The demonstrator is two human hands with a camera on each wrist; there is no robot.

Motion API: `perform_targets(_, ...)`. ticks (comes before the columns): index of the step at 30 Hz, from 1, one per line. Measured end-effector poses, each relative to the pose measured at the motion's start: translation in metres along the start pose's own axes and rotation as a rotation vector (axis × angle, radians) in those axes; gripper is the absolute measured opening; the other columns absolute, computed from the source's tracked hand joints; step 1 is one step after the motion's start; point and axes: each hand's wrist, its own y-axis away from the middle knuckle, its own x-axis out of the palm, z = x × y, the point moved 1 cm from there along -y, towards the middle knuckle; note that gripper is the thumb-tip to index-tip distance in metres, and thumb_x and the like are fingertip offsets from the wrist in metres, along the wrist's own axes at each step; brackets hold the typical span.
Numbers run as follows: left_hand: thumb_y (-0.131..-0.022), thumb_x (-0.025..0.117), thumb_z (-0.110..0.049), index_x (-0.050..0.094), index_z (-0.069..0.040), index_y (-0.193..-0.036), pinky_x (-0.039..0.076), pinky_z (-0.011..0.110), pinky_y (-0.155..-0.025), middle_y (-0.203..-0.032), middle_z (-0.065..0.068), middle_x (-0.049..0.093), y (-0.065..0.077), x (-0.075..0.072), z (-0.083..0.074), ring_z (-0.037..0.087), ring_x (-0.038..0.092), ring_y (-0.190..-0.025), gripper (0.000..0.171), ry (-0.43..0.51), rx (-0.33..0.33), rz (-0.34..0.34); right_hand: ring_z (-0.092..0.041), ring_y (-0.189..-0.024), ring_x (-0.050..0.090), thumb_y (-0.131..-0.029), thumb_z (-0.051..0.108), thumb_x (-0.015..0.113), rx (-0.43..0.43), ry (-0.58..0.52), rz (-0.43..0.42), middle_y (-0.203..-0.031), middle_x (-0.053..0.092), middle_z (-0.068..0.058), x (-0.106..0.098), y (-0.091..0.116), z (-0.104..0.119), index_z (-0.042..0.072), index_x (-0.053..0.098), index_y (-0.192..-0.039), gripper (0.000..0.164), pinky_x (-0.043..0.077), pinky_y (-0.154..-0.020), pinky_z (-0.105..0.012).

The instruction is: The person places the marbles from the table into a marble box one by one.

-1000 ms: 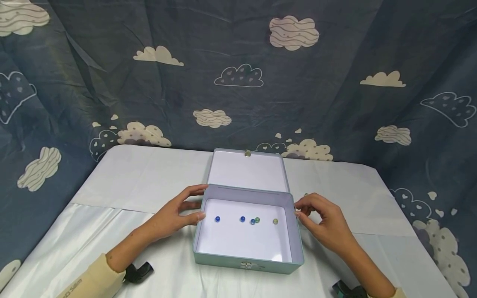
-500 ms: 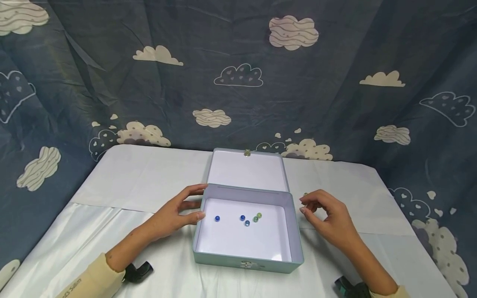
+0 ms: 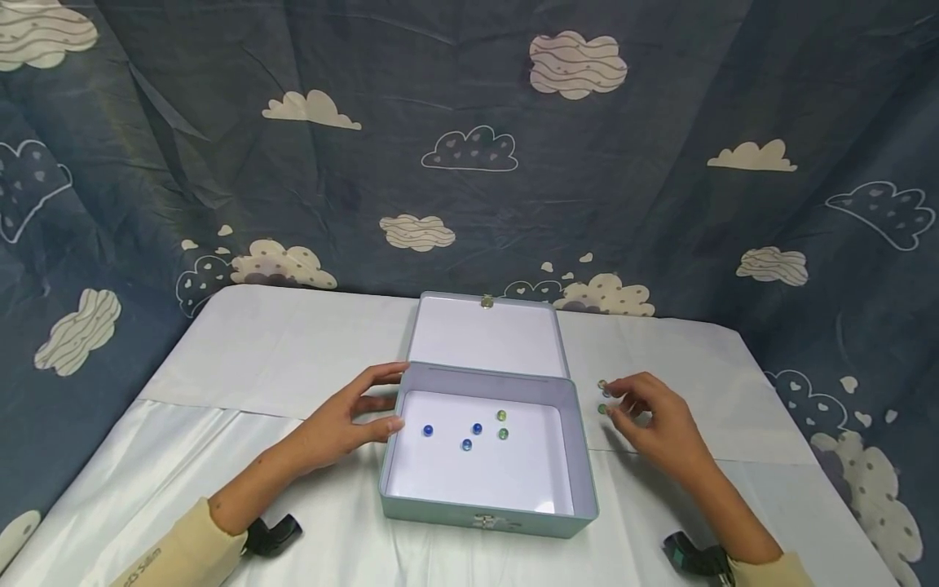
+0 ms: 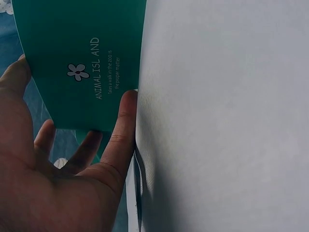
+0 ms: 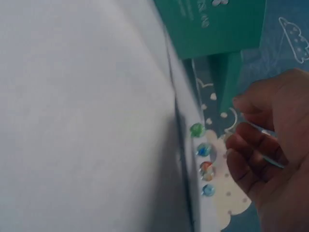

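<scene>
A pale green metal box (image 3: 480, 526) with a white inside stands with its lid (image 3: 484, 334) laid back behind it. My left hand (image 3: 345, 420) rests on the box's left side, fingers spread and mostly straight; the left wrist view shows a finger along the green, lettered wall (image 4: 87, 29). Several glass marbles lie in the box, among them a dark blue marble (image 3: 429, 430) and a green marble (image 3: 503, 434). Right of the box, my right hand (image 3: 656, 416) is at a row of loose marbles, including a green marble (image 5: 197, 129) and an orange-red marble (image 5: 207, 169). Its thumb and fingers are apart.
A white cloth (image 3: 293, 342) covers the table. Behind hangs a dark blue curtain (image 3: 469, 81) with cloud prints. The box's front carries a metal clasp (image 3: 484, 521). Black wrist devices (image 3: 273, 536) sit below the cuffs.
My right hand has drawn away from the box's right wall, rightward to the loose marbles. Inside the box, a yellow-green marble and a light blue marble have rolled left. The left hand has stayed put.
</scene>
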Motion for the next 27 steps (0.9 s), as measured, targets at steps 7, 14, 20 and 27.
perform_targets(7, -0.101, 0.077, -0.025, 0.034, -0.032, -0.165, 0.064, 0.037, -0.092, -0.167, 0.01, 0.034, -0.001, -0.001, -0.001, 0.043, 0.051, -0.144, 0.077, -0.009, -0.021, -0.01, -0.016, -0.083, 0.062, -0.086, -0.005, 0.082, 0.031, 0.044, 0.065, -0.109, 0.07, -0.007, 0.003, 0.001, -0.007, 0.005, 0.075, -0.115, 0.031, 0.058, -0.07, -0.03)
perform_targets(14, -0.1, 0.077, -0.026, 0.034, -0.034, -0.164, 0.064, 0.035, -0.091, -0.167, 0.008, 0.035, -0.001, -0.001, -0.003, 0.041, 0.051, -0.144, 0.078, 0.004, -0.034, -0.009, -0.013, -0.081, 0.061, -0.086, -0.004, 0.083, 0.019, 0.067, 0.142, -0.104, 0.068, -0.003, 0.007, 0.003, -0.01, 0.009, 0.077, -0.109, 0.027, 0.055, -0.067, -0.028)
perform_targets(20, -0.1, 0.078, -0.026, 0.036, -0.038, -0.163, 0.064, 0.035, -0.09, -0.166, 0.006, 0.036, 0.0, 0.0, -0.002, 0.04, 0.051, -0.144, 0.076, 0.018, -0.033, -0.009, -0.013, -0.082, 0.059, -0.085, -0.004, 0.083, 0.053, 0.09, 0.176, -0.097, 0.066, 0.001, 0.011, 0.005, -0.011, 0.012, 0.076, -0.103, 0.026, 0.056, -0.069, -0.028)
perform_targets(27, -0.101, 0.077, -0.024, 0.036, -0.038, -0.163, 0.064, 0.035, -0.09, -0.166, 0.006, 0.036, 0.0, 0.0, -0.002, 0.041, 0.052, -0.143, 0.076, 0.018, -0.021, -0.007, -0.011, -0.085, 0.062, -0.086, -0.004, 0.083, 0.079, 0.102, 0.189, -0.098, 0.067, 0.003, 0.012, 0.006, -0.012, 0.013, 0.076, -0.101, 0.024, 0.058, -0.074, -0.029)
